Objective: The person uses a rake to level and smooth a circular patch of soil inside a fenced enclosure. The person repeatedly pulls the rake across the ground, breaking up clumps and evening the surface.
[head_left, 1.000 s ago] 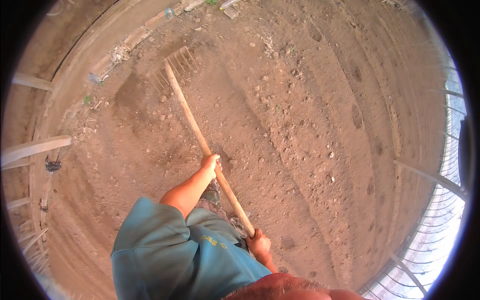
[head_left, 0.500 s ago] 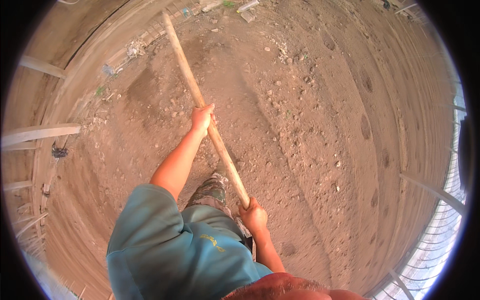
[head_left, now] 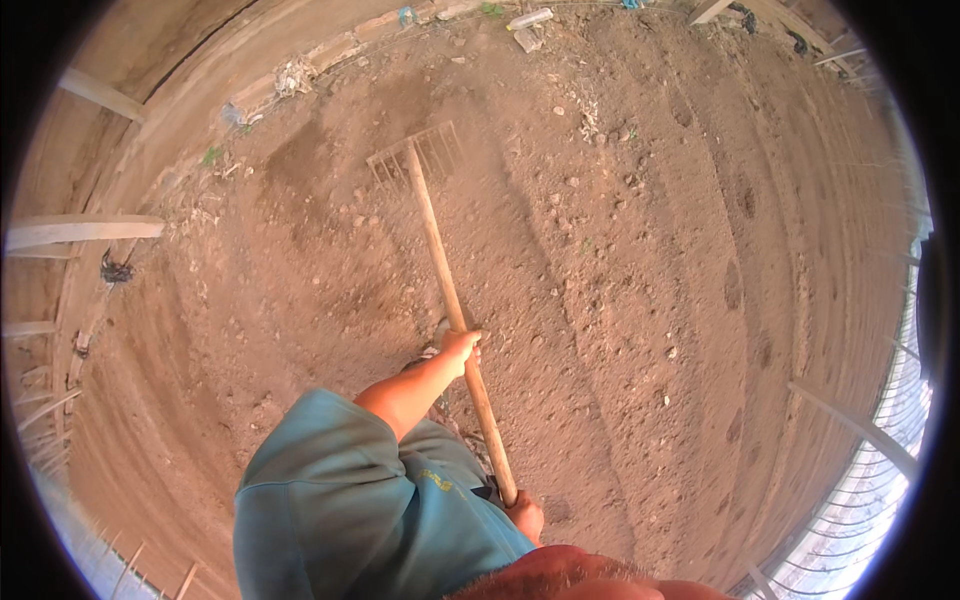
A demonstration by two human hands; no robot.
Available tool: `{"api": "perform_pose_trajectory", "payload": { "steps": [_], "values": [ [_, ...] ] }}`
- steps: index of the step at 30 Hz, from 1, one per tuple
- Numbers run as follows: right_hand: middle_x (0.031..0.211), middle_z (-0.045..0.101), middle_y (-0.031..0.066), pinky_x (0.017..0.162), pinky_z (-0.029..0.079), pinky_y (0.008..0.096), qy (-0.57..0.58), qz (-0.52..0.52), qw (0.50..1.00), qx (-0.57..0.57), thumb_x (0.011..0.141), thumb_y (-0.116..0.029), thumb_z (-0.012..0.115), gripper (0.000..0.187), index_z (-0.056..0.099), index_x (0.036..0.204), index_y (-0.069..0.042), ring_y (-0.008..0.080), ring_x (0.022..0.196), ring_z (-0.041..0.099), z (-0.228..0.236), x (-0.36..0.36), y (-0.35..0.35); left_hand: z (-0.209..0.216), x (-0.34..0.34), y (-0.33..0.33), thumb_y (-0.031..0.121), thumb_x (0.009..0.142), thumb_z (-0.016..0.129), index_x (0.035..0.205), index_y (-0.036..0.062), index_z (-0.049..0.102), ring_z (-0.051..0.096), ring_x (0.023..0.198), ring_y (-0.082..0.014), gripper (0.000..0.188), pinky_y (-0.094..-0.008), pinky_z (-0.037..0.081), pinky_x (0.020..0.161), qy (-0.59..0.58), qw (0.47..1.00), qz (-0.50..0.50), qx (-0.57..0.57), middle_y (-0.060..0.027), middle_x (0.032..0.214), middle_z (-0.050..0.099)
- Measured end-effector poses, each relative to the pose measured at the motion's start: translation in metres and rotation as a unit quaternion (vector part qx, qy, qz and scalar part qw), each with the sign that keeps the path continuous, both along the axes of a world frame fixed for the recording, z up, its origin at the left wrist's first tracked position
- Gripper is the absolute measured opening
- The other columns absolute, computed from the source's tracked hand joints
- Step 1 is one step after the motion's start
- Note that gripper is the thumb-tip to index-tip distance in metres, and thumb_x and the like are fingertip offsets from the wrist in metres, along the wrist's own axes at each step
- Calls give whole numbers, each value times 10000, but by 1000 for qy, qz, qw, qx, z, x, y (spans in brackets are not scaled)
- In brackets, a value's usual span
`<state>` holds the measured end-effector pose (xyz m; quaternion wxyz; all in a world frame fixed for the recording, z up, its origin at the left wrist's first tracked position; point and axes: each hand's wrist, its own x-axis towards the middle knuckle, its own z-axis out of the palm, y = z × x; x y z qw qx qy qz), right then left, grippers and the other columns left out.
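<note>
A rake (head_left: 438,237) with a long wooden handle stretches away from my body, its toothed metal head on the brown soil ahead. My left hand (head_left: 462,350) is closed around the middle of the handle. Close to my waist, my right hand (head_left: 526,519) grips the near end. Beneath the rake head the tips of the teeth are hard to make out against the soil (head_left: 600,290). Small clods and stones lie about it.
Along the left runs an earthen wall with wooden posts (head_left: 85,230). A pale plastic bottle (head_left: 530,18) and a crumpled scrap (head_left: 294,77) lie near the far edge. On the right, a slanting post (head_left: 855,420) stands before a bright ribbed covering.
Both hands have drawn the rake back toward my body. Its toothed head, up at the far edge before, now rests nearer on the soil.
</note>
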<state>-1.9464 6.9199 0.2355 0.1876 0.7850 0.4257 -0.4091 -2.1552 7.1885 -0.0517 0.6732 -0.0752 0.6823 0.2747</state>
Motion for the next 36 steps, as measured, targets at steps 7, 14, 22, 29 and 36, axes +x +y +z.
{"api": "perform_pose_trajectory", "payload": {
  "steps": [7, 14, 22, 29, 36],
  "values": [
    [991, 806, 258, 818, 630, 607, 52, 45, 997, 22, 953, -392, 810, 396, 724, 1210, -103, 512, 905, 778, -31, -21, 78, -4, -63, 67, 132, 988, 780, 893, 59, 621, 637, 555, -227, 199, -423, 554, 493, 33, 997, 52, 55, -70, 698, 622],
    [1124, 767, 365, 949, 604, 585, 299, 140, 941, 75, 1038, -286, 710, 824, 326, 1719, -27, 565, 1063, 751, -68, -223, 359, -14, -238, 219, 140, 1030, 785, 1029, 35, 622, 641, 567, -189, 194, -362, 545, 487, 142, 973, 85, 161, -67, 727, 659],
    [1232, 759, 373, 1034, 584, 575, 288, 161, 944, 6, 1065, -314, 649, 929, 138, 1805, -78, 517, 1143, 760, -111, -281, 337, -33, -284, 201, 130, 993, 822, 1362, 4, 456, 685, 628, -237, 535, -426, 581, 531, 334, 929, -82, 133, -136, 891, 690],
    [1041, 773, 357, 865, 613, 625, 220, 166, 960, 45, 1024, -343, 724, 810, 354, 1704, -103, 569, 953, 756, -46, -124, 249, -60, -172, 155, 60, 893, 895, 1140, -33, 589, 686, 592, -238, 404, -423, 557, 508, 206, 974, -51, 82, -129, 818, 713],
    [1042, 809, 267, 823, 628, 591, 90, 92, 987, -91, 995, -419, 749, 604, 583, 1491, -117, 485, 936, 793, 28, 15, 43, -87, -79, 16, 88, 930, 867, 961, 45, 633, 645, 575, -249, 240, -439, 559, 527, -59, 997, 53, -17, -90, 722, 649]
  ]
}}
